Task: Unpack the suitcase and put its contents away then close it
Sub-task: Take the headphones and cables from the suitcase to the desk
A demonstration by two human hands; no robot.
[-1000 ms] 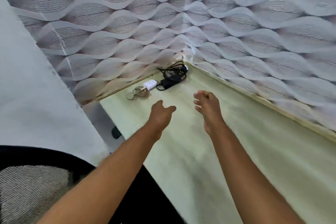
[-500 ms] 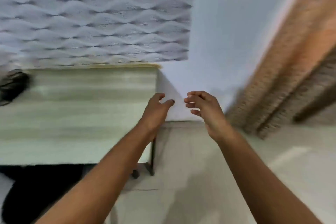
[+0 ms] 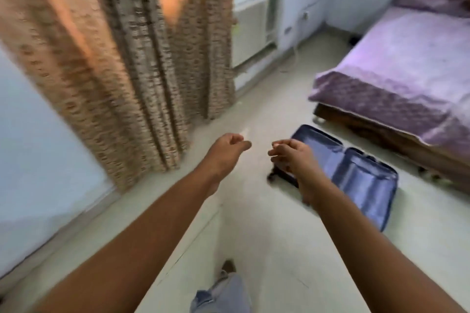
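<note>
The view has swung from the bench to the suitcase (image 3: 356,173), lying open beside the bed (image 3: 407,71), seemingly emptied; left hand (image 3: 226,150) and right hand (image 3: 292,157) loosely curled, each grip holding nothing, so closing comes next.

Open suitcase (image 3: 356,175) lined in smooth, slightly glossy blue fabric, coarse woven tan curtain (image 3: 122,63), matt purple textured bedspread (image 3: 407,63), dark wooden bed frame (image 3: 396,142), smooth pale floor (image 3: 254,223).
</note>
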